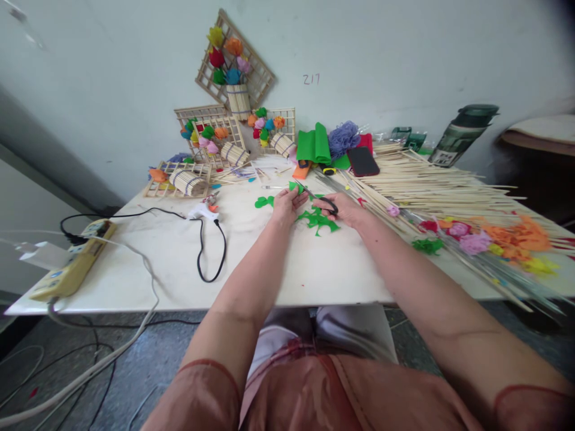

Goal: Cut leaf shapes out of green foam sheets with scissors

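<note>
Above the middle of the white table, my left hand [288,205] pinches a small piece of green crepe paper [294,187]. Black-handled scissors [331,206] are gripped in my right hand [341,208], their blades reaching toward that green piece. Whether the blades touch the paper is too small to tell. Beneath and between the hands lie green paper scraps [320,221]. More green cut pieces [264,202] rest just left of my left hand.
A glue gun [204,211] with a black cord and a power strip [76,260] lie on the left. Bamboo sticks [431,179] and crepe flowers [476,242] cover the right. Behind stand stick lattices with flowers [236,90], green crepe rolls [313,145], a phone [363,161] and a bottle [465,134].
</note>
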{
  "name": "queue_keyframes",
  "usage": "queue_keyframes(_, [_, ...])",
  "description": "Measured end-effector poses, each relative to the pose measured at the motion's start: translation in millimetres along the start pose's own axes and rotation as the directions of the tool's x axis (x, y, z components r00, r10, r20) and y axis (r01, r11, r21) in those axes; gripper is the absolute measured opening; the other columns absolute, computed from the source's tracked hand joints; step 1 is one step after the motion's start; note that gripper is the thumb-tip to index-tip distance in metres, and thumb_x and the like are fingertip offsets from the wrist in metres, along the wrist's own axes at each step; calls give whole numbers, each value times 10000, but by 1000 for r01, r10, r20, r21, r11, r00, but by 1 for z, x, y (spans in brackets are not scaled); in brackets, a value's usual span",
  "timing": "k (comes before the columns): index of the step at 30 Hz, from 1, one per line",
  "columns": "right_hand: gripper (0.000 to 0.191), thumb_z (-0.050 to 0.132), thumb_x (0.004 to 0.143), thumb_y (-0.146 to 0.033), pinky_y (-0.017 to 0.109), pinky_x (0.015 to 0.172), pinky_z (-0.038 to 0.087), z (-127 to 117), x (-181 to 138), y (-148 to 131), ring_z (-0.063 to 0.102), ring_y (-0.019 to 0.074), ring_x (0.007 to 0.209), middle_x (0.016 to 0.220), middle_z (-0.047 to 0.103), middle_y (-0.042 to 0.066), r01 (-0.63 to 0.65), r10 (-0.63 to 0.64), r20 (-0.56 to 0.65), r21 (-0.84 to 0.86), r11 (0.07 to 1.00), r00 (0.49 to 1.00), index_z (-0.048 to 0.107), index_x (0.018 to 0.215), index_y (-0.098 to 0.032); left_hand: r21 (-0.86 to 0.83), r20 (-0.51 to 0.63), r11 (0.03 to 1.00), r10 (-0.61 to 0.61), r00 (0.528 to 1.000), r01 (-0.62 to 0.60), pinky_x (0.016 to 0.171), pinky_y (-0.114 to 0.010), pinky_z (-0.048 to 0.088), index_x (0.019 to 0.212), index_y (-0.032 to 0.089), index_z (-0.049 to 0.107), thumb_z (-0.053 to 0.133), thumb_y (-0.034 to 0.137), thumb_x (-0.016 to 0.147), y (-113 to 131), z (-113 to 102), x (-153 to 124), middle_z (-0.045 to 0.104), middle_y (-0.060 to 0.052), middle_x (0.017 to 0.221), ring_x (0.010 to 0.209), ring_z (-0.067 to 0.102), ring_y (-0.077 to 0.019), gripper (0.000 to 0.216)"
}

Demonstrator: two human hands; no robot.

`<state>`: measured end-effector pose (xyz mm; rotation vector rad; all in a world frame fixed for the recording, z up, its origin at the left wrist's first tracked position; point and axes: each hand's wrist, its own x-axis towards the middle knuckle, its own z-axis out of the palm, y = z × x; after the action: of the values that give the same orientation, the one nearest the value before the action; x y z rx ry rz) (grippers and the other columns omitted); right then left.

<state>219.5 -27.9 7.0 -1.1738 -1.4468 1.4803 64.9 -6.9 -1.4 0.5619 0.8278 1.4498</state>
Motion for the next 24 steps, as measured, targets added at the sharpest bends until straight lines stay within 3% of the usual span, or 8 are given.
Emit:
queue_keyframes(11, [295, 740, 779, -379, 174, 287, 251, -2, -4, -2, 392, 49, 328, 485, 513, -32, -37, 37, 10, 61, 997, 999, 579, 677, -154, 65, 64, 998, -19, 998, 14, 941, -385, 527, 655, 165, 462, 673, 106, 790, 0, 0, -3, 655, -9, 635, 918, 721, -205, 258])
queue_keyframes(24, [263, 765, 749, -347, 179, 265, 204, -4, -2, 0, 386, 50, 324, 476, 499, -41, -16, 15, 23, 49, 999, 1000, 593, 717, -150, 58, 95, 997, -55, 994, 50, 903, -363, 550, 675, 153, 493, 673, 87, 777, -2, -3, 0, 697, -30, 694, 799, 737, -187, 217])
